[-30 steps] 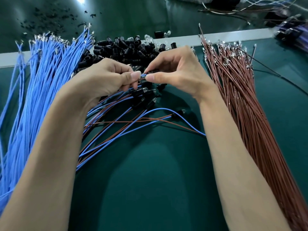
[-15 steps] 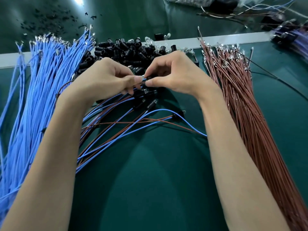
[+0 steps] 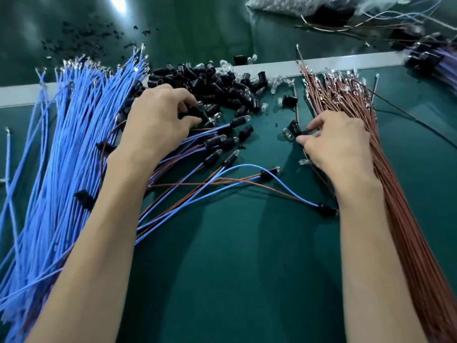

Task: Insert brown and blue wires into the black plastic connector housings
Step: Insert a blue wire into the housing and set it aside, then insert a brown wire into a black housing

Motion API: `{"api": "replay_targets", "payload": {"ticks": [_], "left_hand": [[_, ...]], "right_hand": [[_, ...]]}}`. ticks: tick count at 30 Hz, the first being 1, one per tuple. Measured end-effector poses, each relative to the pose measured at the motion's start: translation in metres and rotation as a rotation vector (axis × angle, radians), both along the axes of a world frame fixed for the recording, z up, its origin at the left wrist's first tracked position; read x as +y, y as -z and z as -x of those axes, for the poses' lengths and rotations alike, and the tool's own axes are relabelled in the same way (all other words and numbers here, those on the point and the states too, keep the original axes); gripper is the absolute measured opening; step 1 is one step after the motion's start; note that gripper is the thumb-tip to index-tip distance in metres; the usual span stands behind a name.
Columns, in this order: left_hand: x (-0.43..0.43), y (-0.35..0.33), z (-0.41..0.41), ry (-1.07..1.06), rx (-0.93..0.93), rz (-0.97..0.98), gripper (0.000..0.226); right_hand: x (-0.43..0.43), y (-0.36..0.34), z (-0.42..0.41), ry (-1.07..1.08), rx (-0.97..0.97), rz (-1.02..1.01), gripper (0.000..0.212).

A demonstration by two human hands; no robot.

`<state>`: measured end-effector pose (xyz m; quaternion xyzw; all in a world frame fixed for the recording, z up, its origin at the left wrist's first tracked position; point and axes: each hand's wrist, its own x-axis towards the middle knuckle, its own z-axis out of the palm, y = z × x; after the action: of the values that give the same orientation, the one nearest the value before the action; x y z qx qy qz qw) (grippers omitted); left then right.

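Both grips pinched: left hand [image 3: 158,122] on pile housing [image 3: 195,112], right hand [image 3: 338,147] on loose housing [image 3: 294,127]

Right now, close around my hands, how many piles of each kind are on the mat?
Blue wire bundle: 1
Brown wire bundle: 1
Loose black housing heap: 1
Wired assembly pile: 1
Total: 4

Blue wires [image 3: 61,149] and brown wires [image 3: 405,214] have smooth plastic insulation. Black housings [image 3: 212,82] are glossy plastic. Green mat [image 3: 235,273] is smooth.
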<state>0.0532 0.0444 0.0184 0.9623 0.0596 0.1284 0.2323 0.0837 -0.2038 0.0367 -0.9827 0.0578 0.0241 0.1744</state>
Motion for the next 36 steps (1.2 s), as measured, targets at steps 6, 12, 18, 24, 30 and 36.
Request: {"api": "replay_targets", "payload": {"ticks": [6,12,18,24,30,36], "left_hand": [[0.000,-0.005,0.001,-0.008,0.029,0.054,0.020],[-0.003,-0.009,0.003,-0.010,0.055,0.068,0.028],[-0.004,-0.010,0.001,-0.065,0.071,0.021,0.031],[-0.001,-0.010,0.003,-0.022,0.008,0.031,0.032],[-0.013,-0.028,0.008,0.144,0.022,0.503,0.030],[-0.032,-0.044,0.018,0.478,0.430,0.866,0.018]], "right_hand": [[-0.001,-0.008,0.004,0.019,0.015,0.047,0.018],[0.001,-0.019,-0.002,-0.057,0.234,0.171,0.017],[0.001,-0.029,-0.011,-0.085,0.047,-0.168,0.025],[0.019,-0.046,-0.019,-0.019,-0.152,-1.140,0.009],[0.053,-0.033,-0.033,0.005,0.021,-1.277,0.017],[0.075,-0.007,-0.044,0.145,-0.120,-1.227,0.017]]}}
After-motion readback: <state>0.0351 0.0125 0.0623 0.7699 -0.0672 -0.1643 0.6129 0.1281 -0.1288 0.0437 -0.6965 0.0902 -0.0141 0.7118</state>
